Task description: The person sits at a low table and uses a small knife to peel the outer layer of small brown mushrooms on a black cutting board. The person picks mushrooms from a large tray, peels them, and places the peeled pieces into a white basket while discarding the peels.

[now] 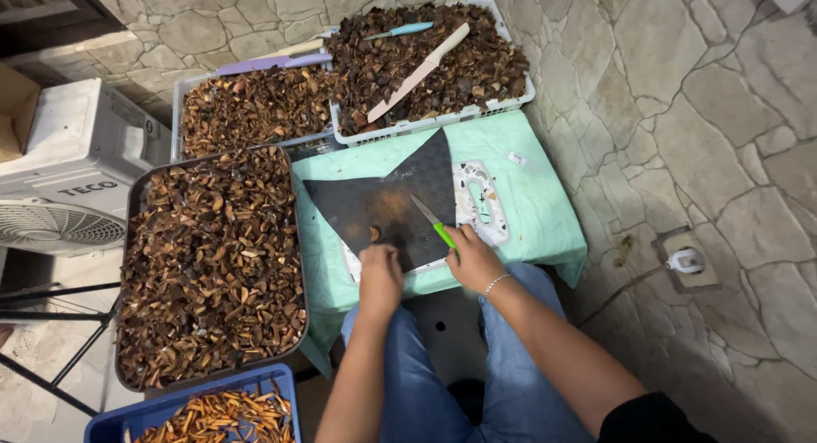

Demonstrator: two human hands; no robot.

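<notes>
At the far left stands a white appliance (77, 154) with a round fan grille. Below it, at the bottom edge, a blue crate (183, 402) holds orange-brown dried strips. Just above the crate a large dark metal tray (133, 206) is heaped nearly full with chopped brown dried pieces. Behind the tray a grey basket (180, 94) carries more of the same brown pieces, with a purple knife (271, 63) lying along its far rim. To its right a white basket (436, 120) is piled with darker brown pieces; a pink-handled knife (421, 71) lies slantwise on the heap, and a light blue knife (400, 30) rests near the back.

In front of the baskets, the counter (536, 205) is covered in a mint-green cloth, with a dark ribbed mat (391, 196) spread over a white board (481, 200).

The left hand (379, 277) rests at the mat's near edge, fingers curled down and closed; whether it pinches anything cannot be told. A small brown piece (374, 234) lies on the mat just beyond it. The right hand (473, 257), a bead bracelet on its wrist, is closed around the green-handled knife (432, 219), whose blade points away across the mat. To the right lies stone floor (706, 128).
</notes>
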